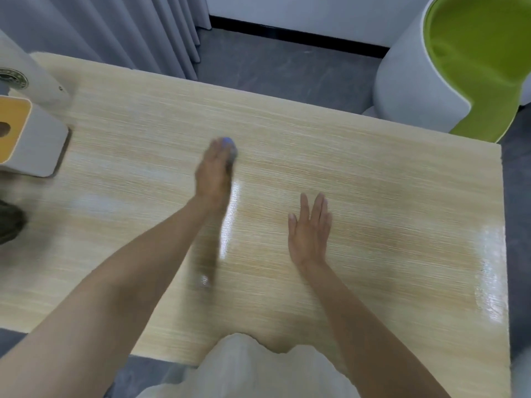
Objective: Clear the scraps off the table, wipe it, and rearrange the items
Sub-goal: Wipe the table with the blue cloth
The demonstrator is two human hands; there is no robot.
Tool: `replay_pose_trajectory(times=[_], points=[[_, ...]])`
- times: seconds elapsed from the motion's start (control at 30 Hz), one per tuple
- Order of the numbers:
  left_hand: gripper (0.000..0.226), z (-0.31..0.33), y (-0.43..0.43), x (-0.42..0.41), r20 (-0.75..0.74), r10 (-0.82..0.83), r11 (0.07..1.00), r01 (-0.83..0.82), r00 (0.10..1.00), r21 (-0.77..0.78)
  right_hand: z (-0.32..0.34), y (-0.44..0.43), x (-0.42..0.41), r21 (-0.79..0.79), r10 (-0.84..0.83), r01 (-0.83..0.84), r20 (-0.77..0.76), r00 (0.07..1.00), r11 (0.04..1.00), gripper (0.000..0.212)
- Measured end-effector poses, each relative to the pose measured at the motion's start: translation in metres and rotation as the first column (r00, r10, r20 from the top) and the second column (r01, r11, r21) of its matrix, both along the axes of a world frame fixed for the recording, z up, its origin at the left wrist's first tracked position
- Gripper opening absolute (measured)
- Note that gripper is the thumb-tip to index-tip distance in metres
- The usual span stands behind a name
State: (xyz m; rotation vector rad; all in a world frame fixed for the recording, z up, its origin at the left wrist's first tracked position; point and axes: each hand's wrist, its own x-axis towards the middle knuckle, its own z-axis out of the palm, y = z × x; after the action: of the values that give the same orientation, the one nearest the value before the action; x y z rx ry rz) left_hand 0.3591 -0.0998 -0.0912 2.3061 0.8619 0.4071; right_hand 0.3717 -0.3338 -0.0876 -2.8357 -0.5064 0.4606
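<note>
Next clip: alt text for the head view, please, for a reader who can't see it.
A person's left hand, motion-blurred, presses a blue-grey cloth on a pale wood-grain table, while the right hand rests flat beside it. A yellow-topped box and a white cup sit at the left edge; a green and white chair is beyond.

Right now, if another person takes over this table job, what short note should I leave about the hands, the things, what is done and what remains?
Left hand: on the blue-grey cloth at mid-table. It is blurred, so I cannot tell whether the fingers curl round the cloth.
Right hand: open, flat on the table.
Things: white cup and yellow-topped box stand at the left edge. A dark thing lies nearer, too blurred to name.
Done: wet streaks shine in the middle and along the right edge, so wiping is under way.
Left: probably finish wiping, then rearrange the items.
</note>
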Motion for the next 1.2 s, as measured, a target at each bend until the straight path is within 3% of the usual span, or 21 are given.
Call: replay_pose_trajectory(times=[0.03,0.1,0.17,0.3,0.33,0.4,0.47,0.53,0.57,0.6,0.63,0.67,0.7,0.77,0.83,0.9,0.93,1.0,1.07,1.1,1.2], points=[[0.059,-0.012,-0.015,-0.005,-0.032,-0.207,0.978,0.206,0.978,-0.029,0.000,0.003,0.004,0.001,0.003,-0.003,-0.005,1.000,1.000,0.054],[0.044,-0.020,-0.029,-0.017,-0.091,-0.696,0.695,0.700,0.712,0.162,0.000,0.006,0.015,-0.003,0.014,-0.014,0.002,1.000,1.000,0.054],[0.036,-0.013,-0.007,-0.008,-0.175,-0.783,0.515,0.780,0.597,0.356,0.000,0.008,0.026,0.001,0.011,-0.011,0.003,1.000,1.000,0.054],[0.044,0.001,0.038,0.018,-0.028,-0.310,0.891,0.301,0.950,0.341,0.002,0.019,0.042,0.029,-0.062,0.063,-0.038,0.997,0.998,0.054],[0.041,0.007,0.027,0.025,-0.031,-0.191,0.962,0.193,0.981,0.193,0.003,0.025,0.045,0.029,-0.048,0.049,-0.037,0.998,0.998,0.054],[0.036,0.010,-0.008,0.026,-0.021,-0.322,0.940,0.322,0.947,0.108,0.003,0.037,0.051,0.034,-0.010,0.011,-0.033,0.999,0.999,0.054],[0.037,0.002,-0.017,0.021,-0.116,-0.714,0.608,0.694,0.690,0.385,0.002,0.049,0.055,0.033,0.014,-0.013,-0.026,1.000,0.999,0.054],[0.038,-0.013,0.020,0.026,-0.242,-0.861,0.242,0.780,0.447,0.577,0.000,0.055,0.059,0.022,0.025,-0.025,-0.021,0.999,0.999,0.055],[0.036,-0.019,0.040,0.034,-0.195,-0.835,0.321,0.743,0.515,0.587,-0.001,0.056,0.060,0.016,0.034,-0.033,-0.020,0.999,0.999,0.054],[0.034,-0.016,0.054,0.042,-0.097,-0.722,0.545,0.649,0.685,0.530,-0.003,0.057,0.061,0.009,0.043,-0.043,-0.018,0.999,0.999,0.054],[0.036,-0.012,0.064,0.050,0.008,-0.456,0.842,0.429,0.890,0.327,-0.004,0.057,0.061,0.001,0.050,-0.050,-0.016,0.999,0.999,0.054],[0.036,-0.008,0.066,0.057,0.065,-0.112,0.994,0.111,0.992,0.013,-0.005,0.058,0.061,-0.006,0.055,-0.055,-0.009,0.998,0.998,0.054],[0.036,-0.004,0.060,0.066,0.061,0.191,0.933,-0.162,0.980,-0.322,-0.007,0.058,0.060,-0.010,0.055,-0.055,0.003,0.998,0.998,0.054],[0.043,-0.002,0.034,0.084,0.085,0.265,0.822,-0.179,0.961,-0.540,-0.009,0.060,0.058,-0.013,0.043,-0.042,0.025,0.999,0.999,0.054],[0.052,0.000,0.006,0.089,0.092,-0.149,0.903,0.173,0.985,-0.392,-0.010,0.062,0.056,-0.013,0.023,-0.022,0.044,0.999,1.000,0.054],[0.056,0.006,0.005,0.091,-0.055,-0.616,0.788,0.614,0.786,-0.054,-0.010,0.062,0.056,-0.019,0.021,-0.020,0.046,0.999,1.000,0.054],[0.059,0.004,0.017,0.098,-0.137,-0.644,0.762,0.646,0.752,-0.039,-0.009,0.063,0.057,-0.022,0.023,-0.023,0.036,0.999,0.999,0.054],[0.059,0.002,0.042,0.109,-0.034,-0.281,0.928,0.262,0.959,-0.264,-0.008,0.063,0.058,-0.025,0.028,-0.028,0.010,1.000,0.999,0.054],[0.059,-0.004,0.051,0.122,0.059,0.277,0.854,-0.217,0.959,-0.473,-0.007,0.063,0.058,-0.023,0.027,-0.027,0.004,1.000,0.999,0.054],[0.059,-0.005,0.039,0.129,0.043,0.354,0.810,-0.283,0.934,-0.513,-0.006,0.063,0.058,-0.023,0.024,-0.024,0.004,1.000,0.999,0.054],[0.055,0.003,-0.013,0.143,0.003,-0.054,0.888,0.049,0.999,-0.457,-0.006,0.065,0.056,-0.018,0.010,-0.010,-0.009,1.000,1.000,0.054]])
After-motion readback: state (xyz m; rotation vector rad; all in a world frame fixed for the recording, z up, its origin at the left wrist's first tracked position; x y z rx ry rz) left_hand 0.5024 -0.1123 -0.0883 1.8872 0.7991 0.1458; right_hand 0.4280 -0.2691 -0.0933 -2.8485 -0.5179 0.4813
